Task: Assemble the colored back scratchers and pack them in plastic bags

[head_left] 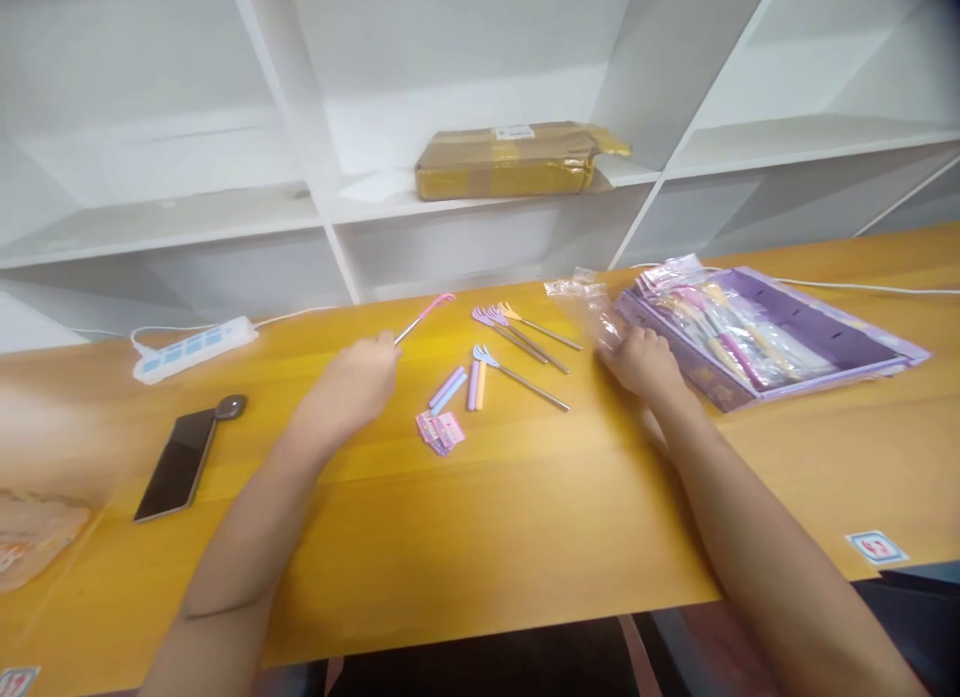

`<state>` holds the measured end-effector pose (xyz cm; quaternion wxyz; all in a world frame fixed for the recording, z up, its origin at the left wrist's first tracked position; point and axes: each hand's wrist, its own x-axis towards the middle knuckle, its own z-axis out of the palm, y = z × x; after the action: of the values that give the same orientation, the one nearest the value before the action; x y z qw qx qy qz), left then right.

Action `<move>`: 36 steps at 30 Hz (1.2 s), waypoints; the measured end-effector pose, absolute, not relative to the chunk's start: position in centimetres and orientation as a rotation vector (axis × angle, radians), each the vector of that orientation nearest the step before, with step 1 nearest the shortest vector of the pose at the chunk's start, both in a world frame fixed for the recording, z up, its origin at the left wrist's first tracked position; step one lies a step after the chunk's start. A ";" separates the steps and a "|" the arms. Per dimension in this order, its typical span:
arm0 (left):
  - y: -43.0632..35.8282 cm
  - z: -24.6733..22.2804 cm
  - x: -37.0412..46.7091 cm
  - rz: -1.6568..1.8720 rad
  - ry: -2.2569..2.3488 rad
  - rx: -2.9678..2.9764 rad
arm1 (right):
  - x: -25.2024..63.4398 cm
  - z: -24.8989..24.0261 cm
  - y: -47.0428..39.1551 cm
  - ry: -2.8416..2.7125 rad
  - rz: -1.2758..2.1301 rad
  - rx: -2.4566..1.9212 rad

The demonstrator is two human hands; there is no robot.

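Note:
My left hand (352,382) is closed round a back scratcher with a metal rod and a pink hooked head (435,305). To the right of it lie blue (486,354), purple (491,317) and orange (510,312) claw-headed back scratchers with bare metal rods. Loose handle sleeves in purple (448,387) and orange (481,387) rest nearer to me, beside a small stack of pink printed cards (440,433). My right hand (646,362) is closed on a crumpled clear plastic bag (589,302) by the purple box; its fingertips are partly hidden.
The open purple box (847,362) at the right holds several bagged pieces. A power strip (196,349), a phone (176,464) and a small dark object (230,407) lie at the left. A taped carton (510,162) sits on the white shelf behind the table.

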<state>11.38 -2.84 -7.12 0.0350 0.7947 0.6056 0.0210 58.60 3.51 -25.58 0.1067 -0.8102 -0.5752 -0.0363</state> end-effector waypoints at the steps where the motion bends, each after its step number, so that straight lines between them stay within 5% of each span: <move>1: -2.8 -7.5 11.4 0.071 1.843 2.434 | 59.0 -25.6 3.6 -1.693 -0.087 -2.372; 26: -1.7 -10.5 14.4 0.288 1.424 2.238 | 60.4 -21.5 1.8 -1.500 -0.007 -2.387; 30: -1.0 -11.9 15.6 0.410 1.233 2.120 | 55.7 -19.2 0.5 -1.488 -0.110 -1.937; 36: -2.9 -16.1 19.2 0.494 0.891 1.939 | 42.9 -19.0 -5.6 -1.862 0.226 -1.126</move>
<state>19.24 -2.95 -16.12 0.4581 0.7869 0.3615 0.2007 42.90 -5.57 -18.96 0.4591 -0.4574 -0.7561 0.0917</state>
